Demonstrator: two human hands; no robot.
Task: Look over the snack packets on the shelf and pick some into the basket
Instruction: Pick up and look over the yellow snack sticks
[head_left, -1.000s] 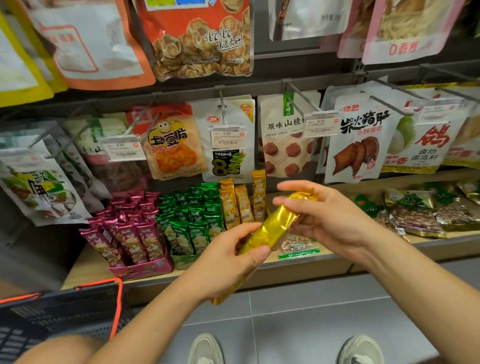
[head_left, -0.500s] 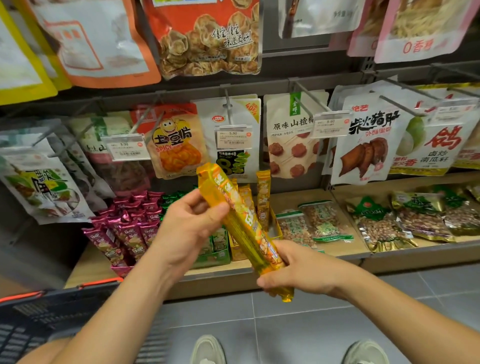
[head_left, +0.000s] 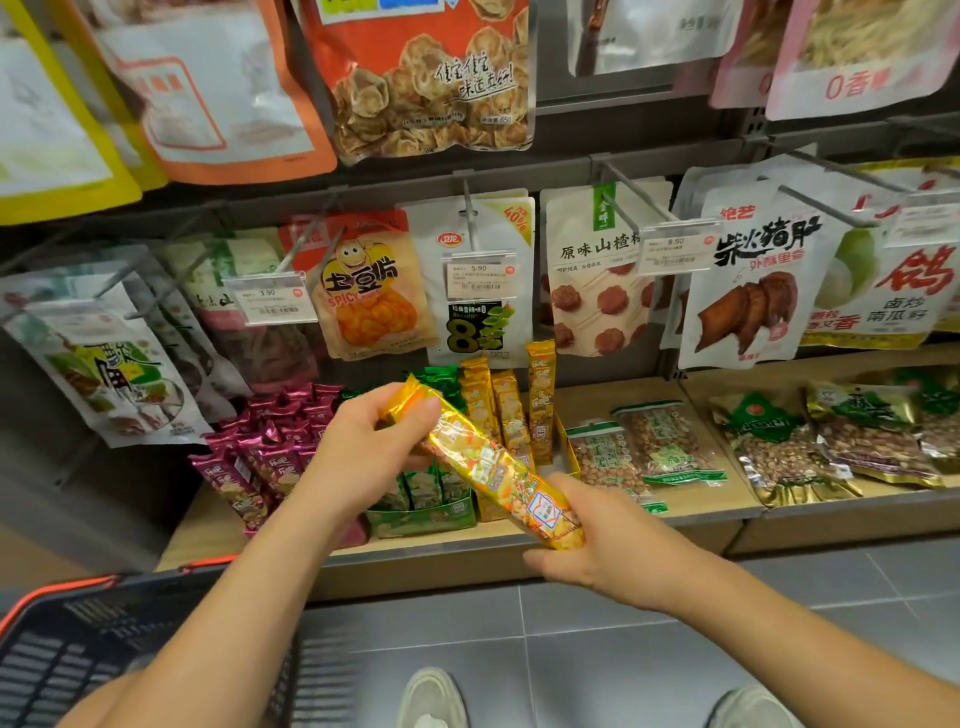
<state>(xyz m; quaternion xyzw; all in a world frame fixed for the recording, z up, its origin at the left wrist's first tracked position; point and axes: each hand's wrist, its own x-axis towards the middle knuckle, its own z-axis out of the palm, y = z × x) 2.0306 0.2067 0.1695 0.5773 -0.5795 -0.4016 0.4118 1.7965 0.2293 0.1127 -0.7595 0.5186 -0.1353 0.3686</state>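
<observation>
A long yellow snack packet slants in front of the shelf, printed side up. My left hand pinches its upper end and my right hand grips its lower end from below. More yellow packets stand in a box on the wooden shelf behind it, beside green packets and magenta packets. The black basket with an orange rim hangs at the lower left by my left forearm.
Peanut bags and green-topped nut bags lie flat on the shelf to the right. Hanging packets on metal hooks with price tags fill the rows above. Grey floor tiles and my shoes are below.
I turned the yellow packet over from its plain foil back to its printed front. My hands swapped ends: the left rose to the top, the right dropped to the bottom.
</observation>
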